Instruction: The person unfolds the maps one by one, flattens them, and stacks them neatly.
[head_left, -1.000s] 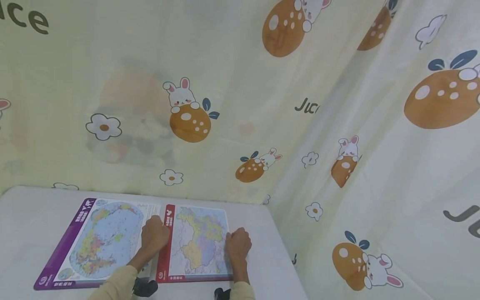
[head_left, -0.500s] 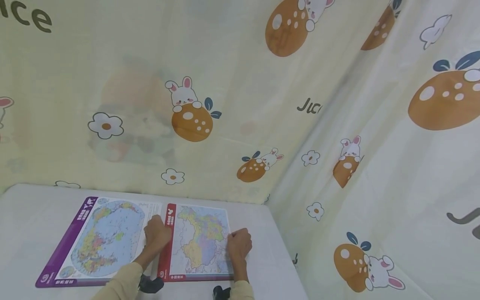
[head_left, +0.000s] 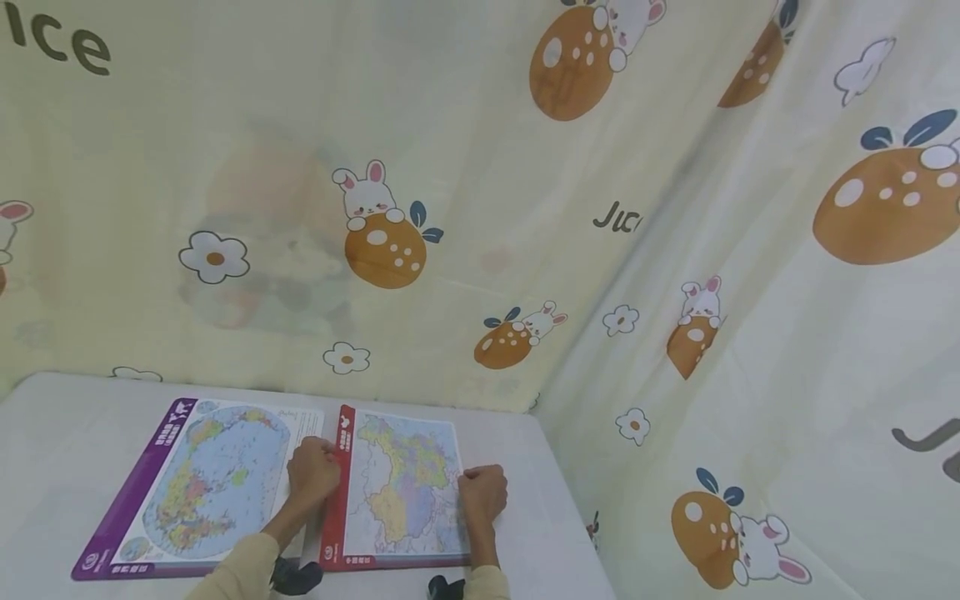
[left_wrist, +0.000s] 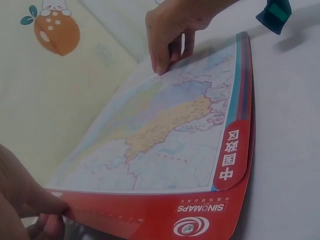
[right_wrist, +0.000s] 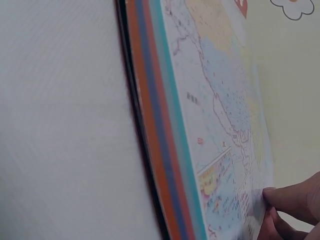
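A red-bordered map board (head_left: 408, 492) with Chinese lettering lies toward the right part of the table in the head view, its red strip on the left. My left hand (head_left: 313, 473) pinches that strip; in the left wrist view the thumb and fingers (left_wrist: 47, 205) grip the red edge beside the SINOMAPS print. Opposite, my right hand (head_left: 483, 493) holds the other long edge, thumb on top, as the right wrist view shows with the fingertips (right_wrist: 272, 197) at the border. The board's lower edge is striped orange, blue and teal.
A purple-bordered world map board (head_left: 225, 475) lies just left, partly under my left forearm. The white table (head_left: 525, 517) meets a printed curtain (head_left: 450, 208) at the back and right. Black wrist devices (head_left: 296, 577) sit at both wrists.
The red-bordered map board has shifted slightly right with both hands, widening the gap to the purple one. Both hands keep their grip, and the head view has tilted a little.
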